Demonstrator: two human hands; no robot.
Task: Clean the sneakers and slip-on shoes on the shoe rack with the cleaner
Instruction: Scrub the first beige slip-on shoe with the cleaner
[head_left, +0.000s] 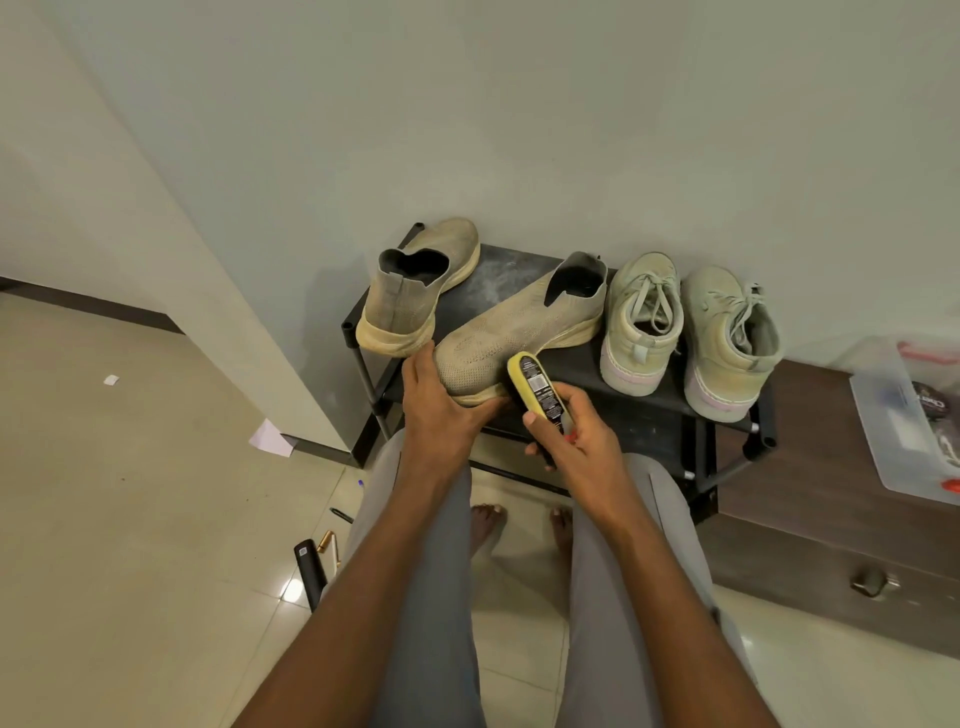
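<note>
A black shoe rack (613, 410) stands against the wall. On its top shelf lie two beige slip-on shoes: one (415, 291) at the left with its heel toward me, the other (519, 327) lying diagonally with its toe toward me. My left hand (441, 405) grips the toe of the diagonal slip-on at the sole. My right hand (576, 431) holds a yellow cleaner applicator (535, 384) with a black label, its tip against the toe's right side. Two pale green lace-up sneakers (641, 322) (727, 343) stand at the right of the shelf.
A brown drawer cabinet (831, 540) stands right of the rack, with a clear plastic box (904, 415) on top. A black object (310, 566), a pen (341, 514) and paper scraps (270, 439) lie on the tiled floor at the left. My legs and bare feet are below the rack.
</note>
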